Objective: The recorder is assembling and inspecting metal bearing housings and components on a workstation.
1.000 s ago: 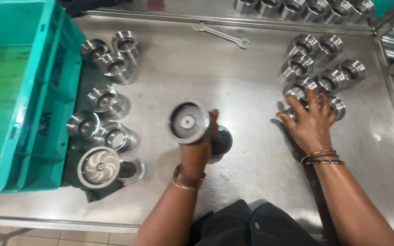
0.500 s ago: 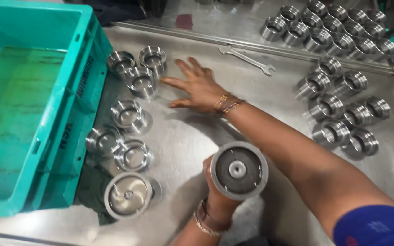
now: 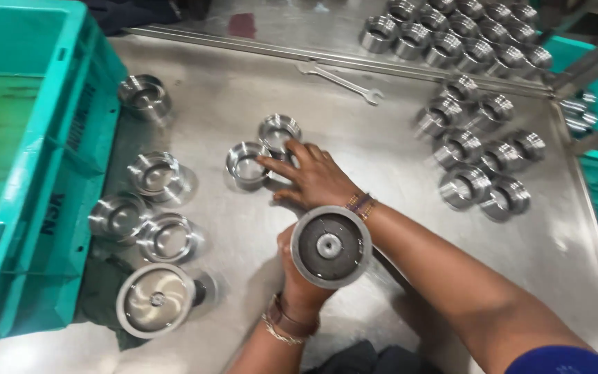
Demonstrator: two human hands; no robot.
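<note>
- A teal plastic crate (image 3: 29,173) stands at the far left on the steel table (image 3: 354,97), well away from both hands.
- Beside the crate, left of the fingers, machined metal rings lie flat in a loose cluster, with a wide finned metal disc (image 3: 155,300) nearest the viewer.
- The left hand (image 3: 302,266) grips a flanged round metal part (image 3: 331,246) from below, fingers wrapped shut on its stem, raising its flat face toward the camera, seemingly for a look.
- The right hand (image 3: 313,181) crosses above it, fingers spread, fingertips touching a metal ring (image 3: 247,165); a second ring (image 3: 279,131) sits just beyond the fingers.
- A spanner (image 3: 340,82) lies farther back, apart.
- Right of the fingers, more rings (image 3: 479,156) stand in tidy rows, apparently sorted.
</note>
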